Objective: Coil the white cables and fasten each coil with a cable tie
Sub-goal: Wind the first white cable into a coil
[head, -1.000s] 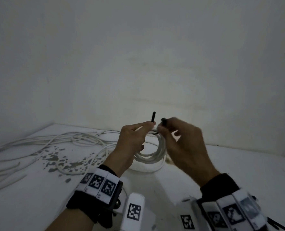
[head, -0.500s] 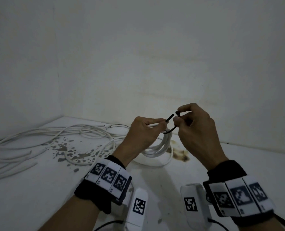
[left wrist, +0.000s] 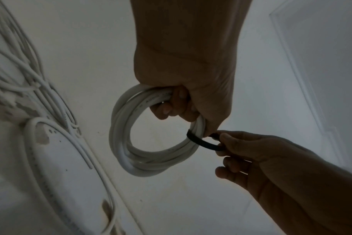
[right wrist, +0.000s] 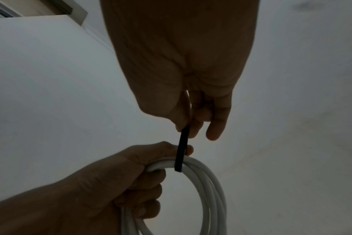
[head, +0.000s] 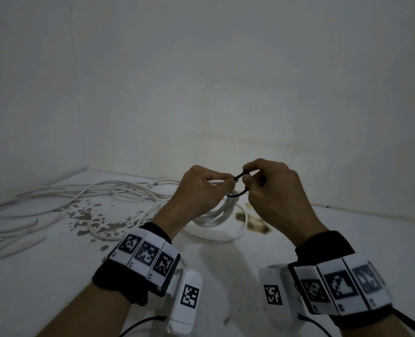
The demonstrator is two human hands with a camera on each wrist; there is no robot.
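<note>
My left hand [head: 201,193] grips a coil of white cable [left wrist: 131,152] at its top, held up above the white table [head: 347,239]. A black cable tie [left wrist: 203,143] loops round the coil's strands just beside my left thumb. My right hand [head: 269,190] pinches both ends of that tie [head: 238,177] between thumb and fingers, close against the left hand. In the right wrist view the tie [right wrist: 182,152] runs straight from my right fingertips [right wrist: 191,128] down over the coil [right wrist: 209,187]. The coil's lower loops [head: 216,215] hang behind my left wrist.
A tangle of loose white cables [head: 55,198] lies along the table's left and far side, one loop [head: 225,234] under my hands. Dark flaked patches [head: 89,217] and a brown stain [head: 255,222] mark the tabletop. Walls close the table's back and left.
The tie's free end stood upright a second ago; now it is bent over into a loop with my right hand pinching both ends. Both hands have risen slightly.
</note>
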